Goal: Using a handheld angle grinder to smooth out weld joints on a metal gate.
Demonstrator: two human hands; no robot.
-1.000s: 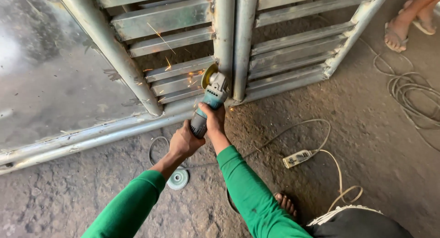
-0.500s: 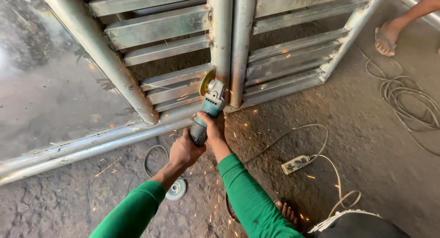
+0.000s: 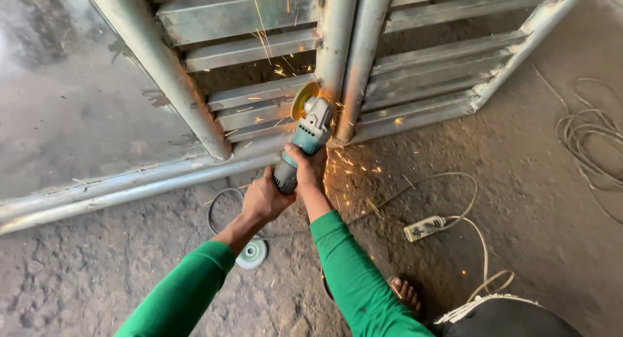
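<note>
Both my hands grip a teal and grey angle grinder (image 3: 306, 137). My left hand (image 3: 265, 199) wraps the rear of its body, and my right hand (image 3: 307, 169) holds it further forward. The grinder's disc (image 3: 304, 98) presses against an upright tube (image 3: 335, 45) of a grey metal gate frame lying on the ground. Orange sparks fly up over the slats and down onto the floor by my right arm. Both my sleeves are green.
A spare grinding disc (image 3: 252, 253) lies on the dirt floor under my left arm. A white extension socket (image 3: 425, 228) with its cord lies to the right. A coil of cable (image 3: 594, 142) is at the far right. My sandalled foot (image 3: 405, 293) shows below.
The view has shifted, and another person's foot at the top right is no longer seen. The grinder stays on the same upright tube, now throwing more sparks upward and downward.
</note>
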